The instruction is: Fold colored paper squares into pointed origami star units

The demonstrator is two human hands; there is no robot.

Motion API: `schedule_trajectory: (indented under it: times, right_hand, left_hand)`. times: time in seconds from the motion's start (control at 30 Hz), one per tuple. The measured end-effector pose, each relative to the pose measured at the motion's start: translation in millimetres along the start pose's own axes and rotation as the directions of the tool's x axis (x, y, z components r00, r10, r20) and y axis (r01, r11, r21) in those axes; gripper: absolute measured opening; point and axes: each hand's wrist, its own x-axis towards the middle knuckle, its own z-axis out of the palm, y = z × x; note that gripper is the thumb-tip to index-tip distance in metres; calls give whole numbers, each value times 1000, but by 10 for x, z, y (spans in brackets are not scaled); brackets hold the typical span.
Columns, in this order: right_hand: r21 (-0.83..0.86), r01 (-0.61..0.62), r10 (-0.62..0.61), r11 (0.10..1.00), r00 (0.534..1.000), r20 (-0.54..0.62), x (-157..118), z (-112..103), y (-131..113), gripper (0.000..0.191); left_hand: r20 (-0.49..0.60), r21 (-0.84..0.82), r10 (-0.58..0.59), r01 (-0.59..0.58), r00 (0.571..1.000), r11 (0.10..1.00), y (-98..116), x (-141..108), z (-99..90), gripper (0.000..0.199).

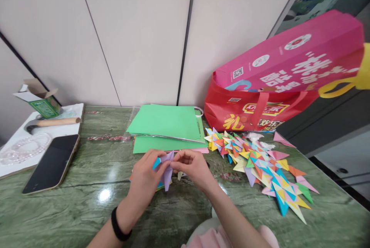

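Note:
At the middle of the green marbled table [110,217], my left hand [146,172] pinches a folded purple paper piece [167,176]. My right hand [192,165] has thumb and forefinger closed on the upper right edge of the same piece. Blue and orange paper shows beside and partly behind my left hand, mostly hidden. Just beyond the hands lies a stack of green paper sheets [164,120], with a pink sheet edge under it. To the right spreads a pile of interlocked, multicoloured folded paper triangles [260,159].
A red bag [225,105] and a pink bag [318,47] stand at the back right. On the left are a phone [52,163], a sickle with a wooden handle [58,122], a clear coil [26,149] and an open green box [46,107].

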Motion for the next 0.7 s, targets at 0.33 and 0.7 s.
schedule_trajectory:
  times: [0.33,0.7]
  right_hand:
    - [-27,16,-17,1000,999,-34,15,-22,43,25]
    - [-30,27,-28,999,999,-39,30,-44,46,27]
  left_hand:
    - [92,-225,-220,235,971,946,114,66,-30,6]
    - [371,-582,-477,600,797,549,142,128,-62,22]
